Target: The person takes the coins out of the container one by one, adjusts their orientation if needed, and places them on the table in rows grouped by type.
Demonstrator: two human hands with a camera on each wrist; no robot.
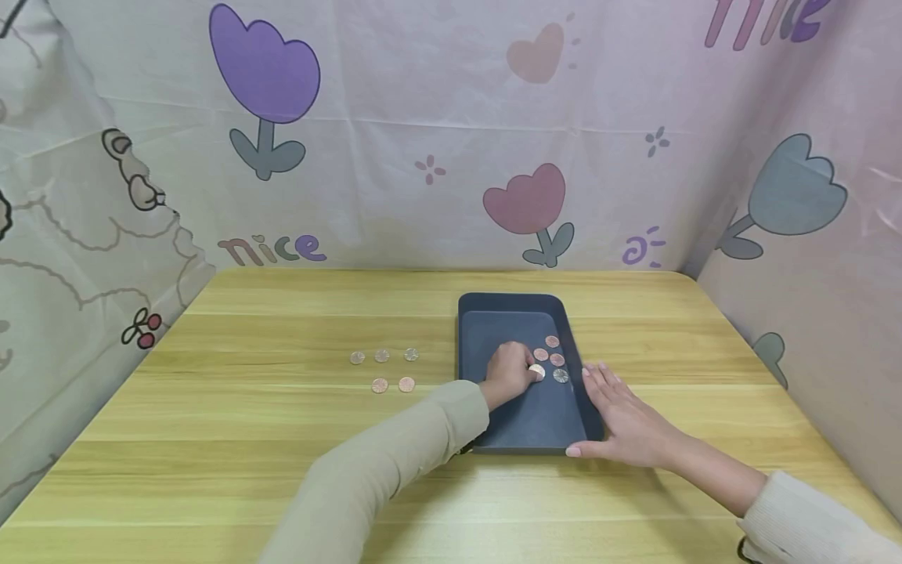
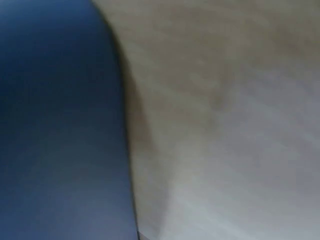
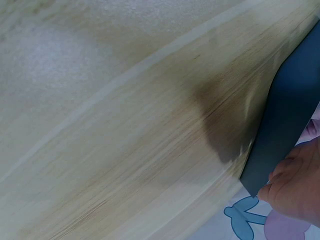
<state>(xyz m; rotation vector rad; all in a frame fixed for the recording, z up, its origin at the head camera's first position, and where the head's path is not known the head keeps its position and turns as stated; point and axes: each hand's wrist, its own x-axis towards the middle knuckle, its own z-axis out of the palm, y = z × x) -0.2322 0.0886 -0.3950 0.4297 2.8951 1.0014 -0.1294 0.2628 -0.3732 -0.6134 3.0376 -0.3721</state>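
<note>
In the head view my left hand (image 1: pixel 510 368) reaches into a dark rectangular tray (image 1: pixel 486 301), fingers curled down. Its thumb and fingertips pinch a shiny coin (image 1: pixel 539 371) low over the tray floor. Around that coin lie copper-coloured coins (image 1: pixel 553 341) and one silver coin (image 1: pixel 561 376). My right hand (image 1: pixel 630 423) rests along the tray's right side with its fingers extended, thumb at the near right corner. The right wrist view shows the right hand (image 3: pixel 295 185) against the tray wall (image 3: pixel 285 120). Only the tray's side (image 2: pixel 60 125) and tabletop appear in the left wrist view.
Left of the tray on the wooden table (image 1: pixel 247 407), several coins lie in two rows: a back row with a silver coin (image 1: pixel 411 355) at its right end, and a front row of two copper-coloured coins (image 1: pixel 380 385). A patterned cloth (image 1: pixel 395 196) hangs behind the table and along its sides.
</note>
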